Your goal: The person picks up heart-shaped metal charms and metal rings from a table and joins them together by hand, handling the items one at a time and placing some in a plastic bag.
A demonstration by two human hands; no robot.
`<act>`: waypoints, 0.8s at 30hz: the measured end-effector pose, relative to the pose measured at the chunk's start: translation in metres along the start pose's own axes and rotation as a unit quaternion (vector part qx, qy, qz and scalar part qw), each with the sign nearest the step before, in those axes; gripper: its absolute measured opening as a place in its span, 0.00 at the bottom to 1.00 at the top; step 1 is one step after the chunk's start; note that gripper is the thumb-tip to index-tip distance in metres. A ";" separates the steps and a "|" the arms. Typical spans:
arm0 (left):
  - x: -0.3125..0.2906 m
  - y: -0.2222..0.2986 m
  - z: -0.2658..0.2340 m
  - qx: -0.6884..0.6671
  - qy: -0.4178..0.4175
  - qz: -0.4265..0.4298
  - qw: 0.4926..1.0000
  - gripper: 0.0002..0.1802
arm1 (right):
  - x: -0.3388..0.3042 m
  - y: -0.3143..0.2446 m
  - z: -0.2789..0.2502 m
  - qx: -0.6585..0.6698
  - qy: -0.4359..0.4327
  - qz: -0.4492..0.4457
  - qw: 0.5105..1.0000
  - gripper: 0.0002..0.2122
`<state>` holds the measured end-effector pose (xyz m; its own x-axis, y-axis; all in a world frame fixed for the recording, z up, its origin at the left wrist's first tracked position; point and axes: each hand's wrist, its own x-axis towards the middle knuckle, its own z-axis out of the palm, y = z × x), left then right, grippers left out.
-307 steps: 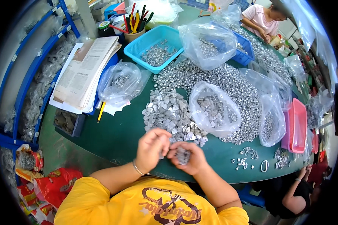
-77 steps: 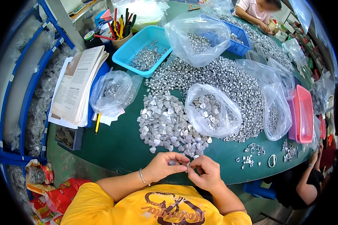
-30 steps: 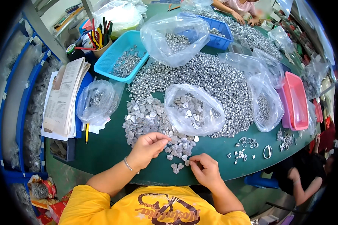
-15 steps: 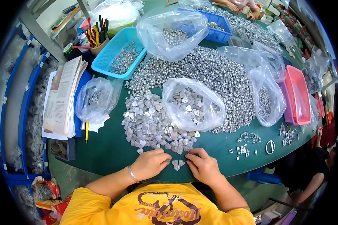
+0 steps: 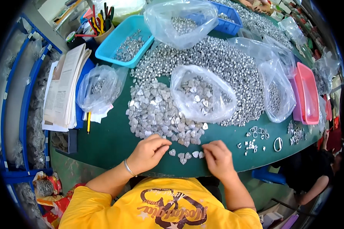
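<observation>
My left hand (image 5: pixel 147 152) is just left of a short row of small silvery leaf-shaped metal pieces on the green table. Its thumb and forefinger point right and stand slightly apart, with nothing seen between them. Three pieces form a close cluster (image 5: pixel 183 158), with a single piece (image 5: pixel 172 152) to its left. To the right lie two more pieces (image 5: pixel 195 154), the outer one beside my right thumb. My right hand (image 5: pixel 218 157) has curled fingers, thumb and forefinger a little apart. Beyond both hands spreads a heap of similar pieces (image 5: pixel 151 110).
A clear plastic bag (image 5: pixel 225 108) of pieces rests against a wide mound of silvery rings (image 5: pixel 248 89). Around these stand a turquoise basket (image 5: pixel 103 49), a pink basket (image 5: pixel 309 95), papers (image 5: pixel 63 91) and a pencil (image 5: pixel 88 122). Loose rings (image 5: pixel 258 132) lie to the right.
My hands have moved apart from the cluster. One piece now shows on its left and two on its right. The whole view has shifted slightly.
</observation>
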<state>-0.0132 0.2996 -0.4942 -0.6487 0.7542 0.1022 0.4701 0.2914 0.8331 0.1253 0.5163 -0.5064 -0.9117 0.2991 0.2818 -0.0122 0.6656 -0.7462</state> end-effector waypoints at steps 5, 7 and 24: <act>-0.006 -0.005 0.005 -0.004 0.014 0.012 1.000 0.07 | -0.013 0.000 -0.007 0.002 -0.009 0.036 0.999 0.06; -0.007 -0.005 0.008 0.006 -0.007 0.014 1.000 0.07 | -0.014 0.000 -0.003 0.008 -0.018 0.005 1.000 0.06; -0.006 -0.004 0.017 0.035 0.034 -0.001 0.999 0.04 | -0.010 -0.007 0.017 -0.025 -0.043 -0.020 0.999 0.03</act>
<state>-0.0013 0.3039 -0.5077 -0.6886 0.7117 0.1392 0.5075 0.3358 0.7935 0.1274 0.4977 -0.5142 -0.9427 0.2132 0.2567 -0.0311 0.7098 -0.7037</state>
